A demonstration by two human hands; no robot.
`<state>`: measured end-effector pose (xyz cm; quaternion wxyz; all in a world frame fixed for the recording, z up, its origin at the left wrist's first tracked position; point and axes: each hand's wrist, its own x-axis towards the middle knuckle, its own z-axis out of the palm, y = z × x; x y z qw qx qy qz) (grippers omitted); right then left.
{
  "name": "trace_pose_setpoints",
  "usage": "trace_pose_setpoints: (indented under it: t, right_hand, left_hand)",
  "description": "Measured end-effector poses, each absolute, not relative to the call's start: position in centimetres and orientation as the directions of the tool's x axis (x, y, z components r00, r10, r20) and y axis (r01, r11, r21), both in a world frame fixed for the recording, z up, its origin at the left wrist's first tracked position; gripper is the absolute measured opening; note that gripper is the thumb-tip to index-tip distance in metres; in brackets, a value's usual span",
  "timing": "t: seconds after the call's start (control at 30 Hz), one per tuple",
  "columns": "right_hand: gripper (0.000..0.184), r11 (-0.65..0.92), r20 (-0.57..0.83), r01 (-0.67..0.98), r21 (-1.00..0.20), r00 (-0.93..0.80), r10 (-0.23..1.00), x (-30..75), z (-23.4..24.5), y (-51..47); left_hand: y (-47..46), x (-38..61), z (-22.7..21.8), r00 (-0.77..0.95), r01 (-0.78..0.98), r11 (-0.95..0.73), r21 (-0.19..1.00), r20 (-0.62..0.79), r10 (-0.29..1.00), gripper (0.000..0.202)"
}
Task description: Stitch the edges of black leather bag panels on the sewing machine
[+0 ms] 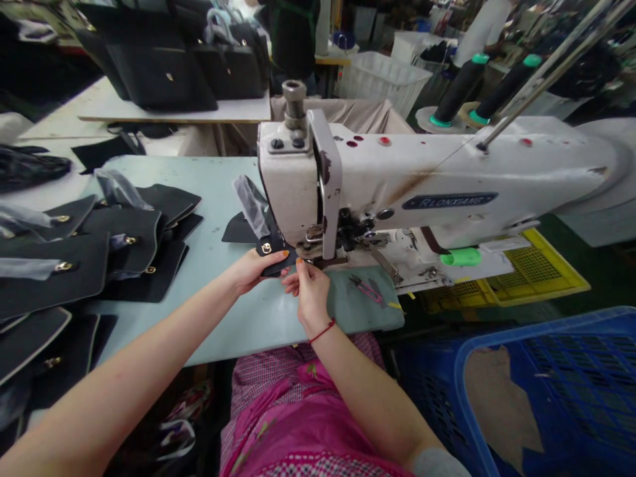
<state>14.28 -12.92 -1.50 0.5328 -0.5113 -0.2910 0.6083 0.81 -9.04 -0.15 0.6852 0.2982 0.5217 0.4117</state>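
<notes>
A black leather bag flap [275, 255] with a round gold snap fitting lies under the needle area of a white industrial sewing machine [437, 179]. My left hand [253, 270] grips the flap's near end, just left of the metal presser foot [313, 252]. My right hand [309, 291] pinches the flap's edge close to that foot. A clear plastic sheet [251, 205] rises from black leather behind the flap. Several similar black flaps with gold fittings [64, 275] lie stacked on the pale blue table [238, 318] to my left.
Small pink-handled thread snips [368, 289] lie on a green mat [365, 301] at the machine's front. Black thread cones [460, 89] stand behind the machine. A blue plastic crate [546, 391] sits low at right, a yellow tray [511, 271] beyond it. Black handbags [154, 66] stand on a back table.
</notes>
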Motion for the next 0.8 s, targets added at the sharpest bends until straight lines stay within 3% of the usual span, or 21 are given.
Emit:
trace_pose_setpoints:
  t: [0.13,0.37,0.6,0.8]
  right_hand:
    - [0.041,-0.268,-0.320,-0.371,-0.889,0.088,0.943,14.3,-1.2,-12.8]
    - [0.039,-0.317,-0.360,-0.380,-0.869,0.045,0.932,15.0,-1.2,-12.6]
    - [0.038,-0.324,-0.341,-0.311,-0.894,-0.001,0.940,16.3,-0.8,-12.6]
    - [0.042,-0.331,-0.326,-0.158,-0.930,-0.054,0.944,18.3,-0.6,-12.1]
  left_hand:
    - [-9.9,1.3,-0.5,0.111,-0.273,0.435,0.858,-0.422,0.900,0.032]
    - [-11.9,3.2,-0.7,-0.043,-0.381,0.348,0.856,-0.393,0.919,0.031]
    - [-14.0,6.0,-1.0,-0.273,-0.466,0.216,0.858,-0.371,0.888,0.034]
    - [-16.2,10.3,-2.1,-0.466,-0.478,0.108,0.871,-0.357,0.810,0.036]
